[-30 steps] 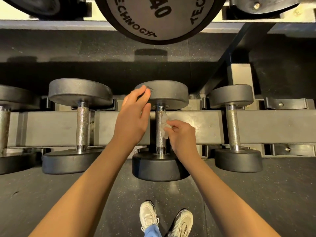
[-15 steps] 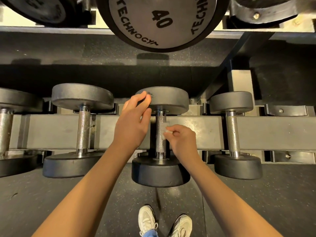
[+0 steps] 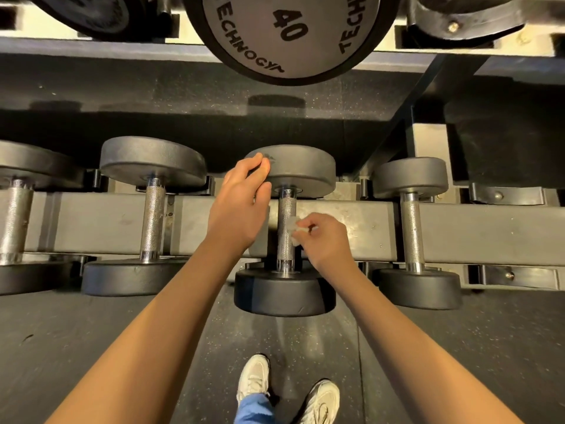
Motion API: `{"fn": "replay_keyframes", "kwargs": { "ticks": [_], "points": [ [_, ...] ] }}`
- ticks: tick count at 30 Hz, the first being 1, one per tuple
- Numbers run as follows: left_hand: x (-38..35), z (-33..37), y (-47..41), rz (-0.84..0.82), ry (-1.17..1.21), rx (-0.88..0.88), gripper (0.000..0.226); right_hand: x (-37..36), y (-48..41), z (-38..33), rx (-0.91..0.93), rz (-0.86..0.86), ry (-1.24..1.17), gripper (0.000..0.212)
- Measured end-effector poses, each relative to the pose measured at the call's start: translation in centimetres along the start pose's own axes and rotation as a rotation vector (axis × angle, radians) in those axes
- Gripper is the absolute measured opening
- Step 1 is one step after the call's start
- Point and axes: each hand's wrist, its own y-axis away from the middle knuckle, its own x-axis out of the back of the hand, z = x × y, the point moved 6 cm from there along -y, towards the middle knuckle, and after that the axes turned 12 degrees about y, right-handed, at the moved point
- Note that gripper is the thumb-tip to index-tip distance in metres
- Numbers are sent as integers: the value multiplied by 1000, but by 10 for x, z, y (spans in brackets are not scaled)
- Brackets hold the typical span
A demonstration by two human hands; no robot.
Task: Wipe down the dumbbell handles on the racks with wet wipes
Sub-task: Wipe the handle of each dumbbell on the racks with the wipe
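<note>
A black dumbbell lies across the low rack in the middle, its knurled steel handle [image 3: 286, 218] running away from me. My right hand [image 3: 327, 243] pinches a small crumpled wet wipe [image 3: 293, 225] against the right side of that handle, about halfway along. My left hand [image 3: 240, 206] rests with straight fingers on the left edge of the dumbbell's far head [image 3: 301, 169]. The near head [image 3: 284, 293] hangs over the rack's front edge.
More dumbbells lie on the rack rail [image 3: 91, 221]: one to the left [image 3: 153, 215], one to the right [image 3: 412, 231], another at the far left edge. A large dumbbell head marked 40 [image 3: 290, 35] hangs overhead on the upper shelf. My shoes [image 3: 253, 381] stand on the dark rubber floor.
The wipe in my right hand has slid down the handle towards me, then a little back up. My left hand has stayed on the far head. The view has shifted slightly.
</note>
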Motion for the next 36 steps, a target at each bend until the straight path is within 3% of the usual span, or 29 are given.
{"fn": "replay_keyframes", "kwargs": {
  "ticks": [3, 8, 14, 17, 23, 25, 27, 32, 36],
  "points": [
    [0, -1, 0, 21, 24, -13, 42, -3, 0, 0, 6, 60, -25, 18],
    [0, -5, 0, 29, 24, -25, 42, -5, 9, 7, 18, -128, 3, 24],
    [6, 0, -3, -50, -2, -10, 42, -8, 24, 14, -99, -295, 84, 23],
    [9, 3, -4, -115, -21, -19, 42, 0, 29, 9, -111, -244, 101, 8],
    [20, 10, -5, -389, -115, 32, 50, 42, 46, -30, -108, 66, -27, 10],
    [41, 20, -8, -326, -41, 87, 43, 59, 52, -49, -109, 158, -103, 7],
    [74, 35, -15, -162, 54, 105, 32, 75, 57, -68, -114, 225, -169, 16],
    [156, 100, -53, 194, 131, -47, 22, 111, 66, -113, -69, 314, -98, 8],
    [182, 162, -106, 202, 134, -217, 33, 156, 62, -149, -66, 341, 27, 7]
  ]
}}
